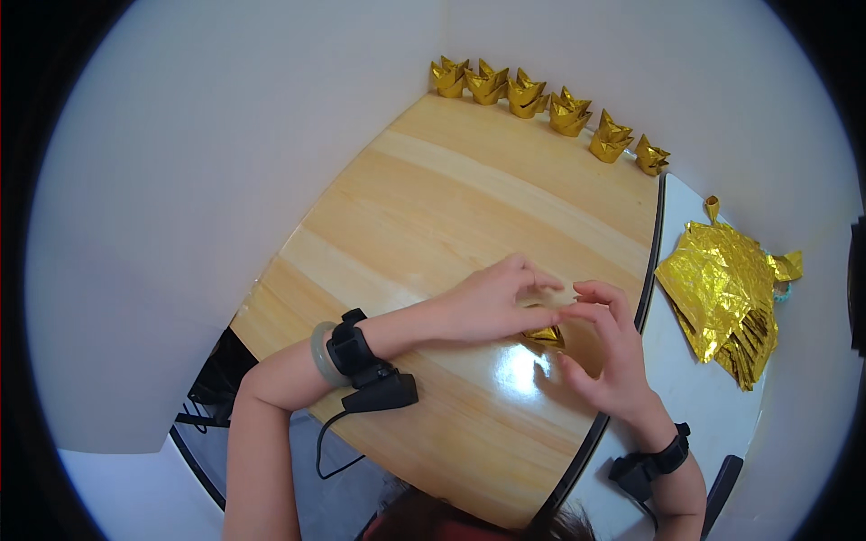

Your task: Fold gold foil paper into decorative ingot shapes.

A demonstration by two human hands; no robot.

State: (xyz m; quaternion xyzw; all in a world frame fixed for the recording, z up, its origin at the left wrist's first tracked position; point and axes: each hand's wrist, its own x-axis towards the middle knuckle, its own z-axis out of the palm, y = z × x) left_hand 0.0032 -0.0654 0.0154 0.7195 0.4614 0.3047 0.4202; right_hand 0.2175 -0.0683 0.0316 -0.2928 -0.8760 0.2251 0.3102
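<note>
"Gold foil piece (545,338), where is it exactly?"

"On the wood-patterned tabletop (433,207), just under the left thumb and partly hidden by it."

"And the fingers?"

"On the left hand (487,302) they're bent, with the thumb parted from the forefinger. The right hand (612,352) is curved open, its thumb spread well below its forefinger, and that forefinger's tip is right by the left thumb's tip."

"Is anything gripped?"

"The right hand's grasp is empty. Whether a left fingertip touches the foil, I can't tell from this angle."

"What's on the wrists?"

"A black strapped device (356,352) on the left, beside a pale bangle (321,353), and another black device (651,464) on the right."

"Further out?"

"To the right, a fanned stack of gold foil sheets (713,279) lies on a white surface (722,410), with a small rolled gold cone (713,209) at its far end."

"And along the back?"

"Six gold foil figures (569,115), pointed like little crowns, stand in a row by the wall (586,45) at the tabletop's far edge."
</note>
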